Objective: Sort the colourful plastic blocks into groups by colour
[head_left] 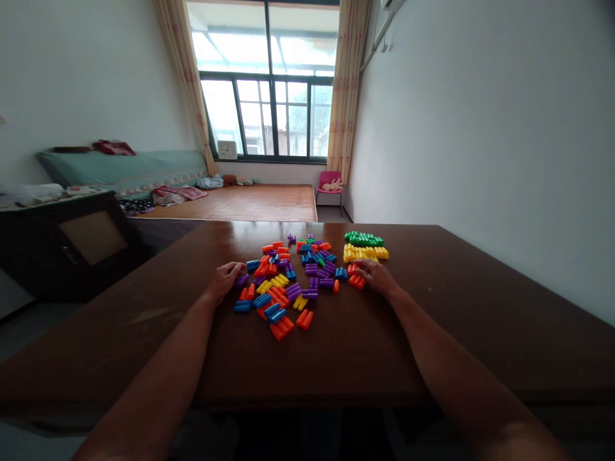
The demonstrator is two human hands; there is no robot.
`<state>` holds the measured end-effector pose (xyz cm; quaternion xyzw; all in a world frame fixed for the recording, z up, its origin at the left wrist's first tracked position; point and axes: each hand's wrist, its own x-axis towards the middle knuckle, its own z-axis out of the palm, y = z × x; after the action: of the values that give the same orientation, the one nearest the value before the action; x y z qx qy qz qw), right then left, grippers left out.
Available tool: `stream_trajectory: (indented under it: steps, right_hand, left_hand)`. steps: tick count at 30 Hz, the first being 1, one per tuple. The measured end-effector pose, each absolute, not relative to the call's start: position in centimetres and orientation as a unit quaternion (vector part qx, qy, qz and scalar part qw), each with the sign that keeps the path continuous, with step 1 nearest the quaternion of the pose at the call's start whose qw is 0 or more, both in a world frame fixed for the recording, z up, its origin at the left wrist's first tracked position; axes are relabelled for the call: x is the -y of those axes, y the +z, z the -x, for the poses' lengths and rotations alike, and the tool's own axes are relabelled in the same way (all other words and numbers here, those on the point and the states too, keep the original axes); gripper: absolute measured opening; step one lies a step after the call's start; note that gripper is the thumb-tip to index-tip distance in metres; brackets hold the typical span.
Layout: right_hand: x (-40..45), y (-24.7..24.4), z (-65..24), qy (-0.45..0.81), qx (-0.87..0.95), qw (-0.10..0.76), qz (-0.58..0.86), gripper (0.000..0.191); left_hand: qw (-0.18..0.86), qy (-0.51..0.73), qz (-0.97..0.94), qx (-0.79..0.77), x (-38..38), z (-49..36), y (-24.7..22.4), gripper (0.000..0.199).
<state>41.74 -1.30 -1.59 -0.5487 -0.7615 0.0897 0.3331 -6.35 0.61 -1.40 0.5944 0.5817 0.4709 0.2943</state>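
Note:
A loose heap of plastic building blocks, each like joined tubes, covers the middle of the table (336,358). My left hand (227,279) rests at the heap's left edge, fingers loosely extended, beside a purple block (241,280) and a blue block (252,264). On the right, my right hand (377,276) has its fingertips closed on an orange block (353,269); another orange block (356,281) lies just below them. Beyond that hand, yellow blocks (365,253) stand in a row, with a row of green blocks (364,239) behind. The fingers partly hide the upper orange block.
Single blocks lie at the heap's near side, including an orange block (304,319). Past the table's far edge are a bed (269,198), a pink chair (330,179) and a window. A dark cabinet (91,237) stands at the left, a white wall at the right.

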Motion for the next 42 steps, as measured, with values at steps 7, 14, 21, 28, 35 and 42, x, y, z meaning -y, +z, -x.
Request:
stream_trajectory:
  steps: [7,14,21,28,35,42]
  right_hand:
    - [1.2,-1.8,-42.7,0.107,0.775,0.32,0.534,0.027]
    - [3.5,-0.5,-41.9,0.048,0.706,0.257,0.658,0.043]
    - [3.7,-0.6,-41.6,0.151,0.775,0.218,0.573,0.031]
    - [2.1,-1.9,-44.1,0.195,0.745,0.309,0.558,0.041]
    - [1.7,-2.2,-42.8,0.076,0.733,0.341,0.584,0.033]
    - [2.4,-1.2,-40.4,-0.055,0.749,0.339,0.567,0.034]
  left_hand:
    - [0.285,0.476,-0.601,-0.576,-0.9,6.6,-1.9,0.061]
    - [0.278,0.481,-0.605,-0.57,-0.9,6.5,-1.7,0.06]
    - [0.261,0.466,-0.614,-0.582,-0.5,6.4,-1.4,0.059]
    - [0.265,0.46,-0.61,-0.589,-0.4,6.2,-1.0,0.06]
    - [0.25,0.449,-0.621,-0.591,-0.1,5.9,-0.7,0.058]
    - [0.234,0.435,-0.637,-0.591,-0.5,6.3,-1.2,0.055]
